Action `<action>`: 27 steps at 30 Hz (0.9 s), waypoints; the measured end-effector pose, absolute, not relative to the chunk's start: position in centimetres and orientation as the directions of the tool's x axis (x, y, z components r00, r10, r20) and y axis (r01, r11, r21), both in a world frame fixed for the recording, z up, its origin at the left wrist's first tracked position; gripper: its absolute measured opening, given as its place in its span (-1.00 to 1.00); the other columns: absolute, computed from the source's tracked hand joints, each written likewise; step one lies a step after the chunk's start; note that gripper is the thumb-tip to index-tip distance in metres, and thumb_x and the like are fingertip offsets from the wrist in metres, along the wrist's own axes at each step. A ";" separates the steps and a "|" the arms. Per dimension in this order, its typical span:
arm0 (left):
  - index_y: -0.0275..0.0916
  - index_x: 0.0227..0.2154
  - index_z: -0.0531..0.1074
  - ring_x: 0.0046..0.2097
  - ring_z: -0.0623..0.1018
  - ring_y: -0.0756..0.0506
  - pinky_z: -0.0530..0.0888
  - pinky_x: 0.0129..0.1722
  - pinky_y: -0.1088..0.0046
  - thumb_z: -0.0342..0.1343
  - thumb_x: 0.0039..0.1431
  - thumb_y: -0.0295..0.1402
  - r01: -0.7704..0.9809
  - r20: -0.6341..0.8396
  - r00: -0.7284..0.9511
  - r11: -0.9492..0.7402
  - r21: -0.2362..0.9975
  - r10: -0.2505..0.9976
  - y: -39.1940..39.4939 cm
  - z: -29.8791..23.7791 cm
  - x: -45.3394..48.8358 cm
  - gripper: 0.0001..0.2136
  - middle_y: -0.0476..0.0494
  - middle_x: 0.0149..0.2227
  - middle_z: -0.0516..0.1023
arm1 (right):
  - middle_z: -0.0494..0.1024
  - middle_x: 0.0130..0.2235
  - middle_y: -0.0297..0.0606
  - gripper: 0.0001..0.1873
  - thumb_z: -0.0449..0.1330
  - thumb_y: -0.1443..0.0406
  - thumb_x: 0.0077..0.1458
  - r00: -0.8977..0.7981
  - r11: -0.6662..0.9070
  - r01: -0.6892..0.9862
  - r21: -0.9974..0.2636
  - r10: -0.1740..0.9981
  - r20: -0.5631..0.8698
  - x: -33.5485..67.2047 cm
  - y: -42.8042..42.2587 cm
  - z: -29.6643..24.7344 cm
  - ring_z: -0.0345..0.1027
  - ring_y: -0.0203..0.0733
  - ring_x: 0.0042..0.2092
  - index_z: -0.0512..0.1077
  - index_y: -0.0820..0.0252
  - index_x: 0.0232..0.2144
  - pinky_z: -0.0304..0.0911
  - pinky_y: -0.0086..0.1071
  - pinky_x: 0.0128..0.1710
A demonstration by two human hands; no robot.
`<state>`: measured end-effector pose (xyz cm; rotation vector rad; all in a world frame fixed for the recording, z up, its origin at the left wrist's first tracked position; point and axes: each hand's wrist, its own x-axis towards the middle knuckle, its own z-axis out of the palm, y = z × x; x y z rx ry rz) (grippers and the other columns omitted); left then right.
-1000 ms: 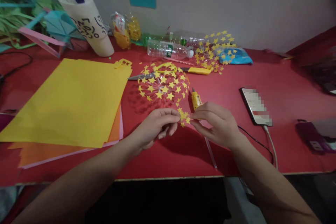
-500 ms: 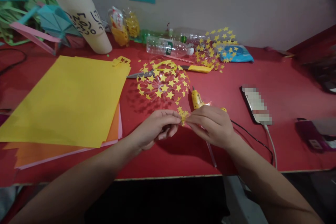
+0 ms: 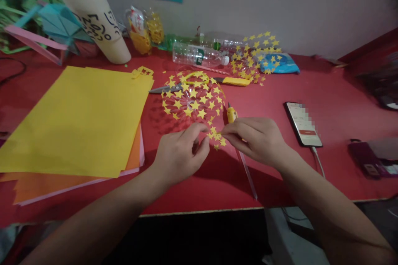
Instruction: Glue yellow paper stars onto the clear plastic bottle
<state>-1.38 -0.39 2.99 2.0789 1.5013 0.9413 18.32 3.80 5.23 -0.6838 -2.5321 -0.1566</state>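
Observation:
A small pile of yellow paper stars (image 3: 214, 134) lies on the red table between my hands. My left hand (image 3: 182, 151) is left of the pile, its thumb and forefinger apart with nothing between them. At the pile's right edge, my right hand (image 3: 256, 138) pinches a small yellow star, mostly hidden by the fingertips. Just beyond is a clear plastic piece with spread strips (image 3: 190, 103), many yellow stars on it. A yellow glue gun (image 3: 231, 114) lies partly behind my right hand, and a clear glue stick (image 3: 248, 176) shows below that hand.
Scissors (image 3: 164, 89) and a yellow-handled cutter (image 3: 236, 82) lie behind the starred piece. Yellow paper sheets (image 3: 77, 120) cover the left side. A tumbler (image 3: 93, 16), a plastic bottle (image 3: 199, 54) and another starred piece (image 3: 248, 60) stand or lie farther back. A phone (image 3: 303, 124) rests right.
My left hand has drawn back to the left and its thumb and forefinger have parted. My right hand has shifted slightly to the right, away from the left.

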 end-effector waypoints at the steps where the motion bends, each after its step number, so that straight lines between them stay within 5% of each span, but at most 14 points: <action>1: -0.26 -0.23 0.46 -0.63 0.30 0.08 0.16 -0.56 0.54 -0.03 0.18 -0.38 0.712 0.334 0.210 -0.378 0.592 0.919 -0.5 2.9 -1.6 -0.81 0.10 -0.64 0.38 | 0.51 -0.53 -0.39 -0.81 0.04 0.37 0.27 -0.761 0.873 0.488 -0.007 0.429 0.488 18.2 4.1 5.2 0.31 -0.38 -0.53 0.39 0.18 -0.40 0.09 -0.47 -0.54; 5: -0.38 -0.09 0.46 -0.62 0.41 0.02 0.19 -0.58 0.50 -0.07 0.22 -0.41 0.795 0.425 0.260 -0.442 0.416 0.867 -0.3 2.4 -1.9 -0.71 0.01 -0.62 0.48 | 0.52 -0.52 -0.42 -0.76 0.00 0.39 0.27 -0.810 0.898 0.439 0.026 0.383 0.445 17.5 5.4 4.5 0.34 -0.39 -0.51 0.39 0.18 -0.41 0.09 -0.46 -0.53; 9: -0.39 -0.05 0.44 -0.61 0.46 -0.01 0.21 -0.61 0.49 -0.09 0.22 -0.39 0.821 0.397 0.278 -0.431 0.374 0.875 0.1 1.8 -1.8 -0.68 -0.02 -0.60 0.52 | 0.52 -0.52 -0.43 -0.77 -0.01 0.39 0.27 -0.813 0.892 0.449 0.057 0.382 0.439 17.3 6.0 3.5 0.35 -0.39 -0.50 0.39 0.16 -0.39 0.13 -0.47 -0.51; 27: -0.38 -0.08 0.39 -0.64 0.44 0.01 0.25 -0.64 0.50 -0.11 0.20 -0.46 0.781 0.401 0.251 -0.429 0.454 0.881 0.4 1.3 -1.6 -0.72 0.03 -0.61 0.51 | 0.52 -0.52 -0.39 -0.91 0.10 0.44 0.20 -0.772 0.911 0.406 -0.075 0.385 0.505 17.0 6.7 2.5 0.28 -0.38 -0.54 0.36 0.19 -0.33 0.13 -0.44 -0.54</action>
